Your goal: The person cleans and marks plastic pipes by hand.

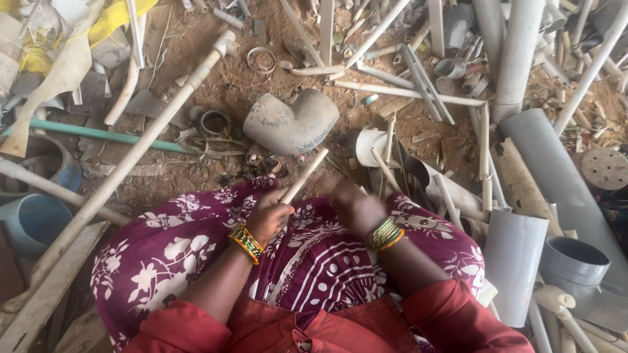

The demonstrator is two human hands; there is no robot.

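I am seeing the left hand [267, 218] gripping a thin, pale, smooth pipe piece [305, 174], fingers curled tight around its lower end as it is slanting up over the purple floral cloth [196, 242]. The right hand [356, 206] is resting near it; I cannot tell how its fingers are set. A dusty grey elbow fitting [291, 122] is lying on the dirt beyond.

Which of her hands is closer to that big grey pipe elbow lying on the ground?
Left. The left hand grips a thin pale pipe whose tip points toward the grey elbow, just below it. The right hand sits farther right and lower.
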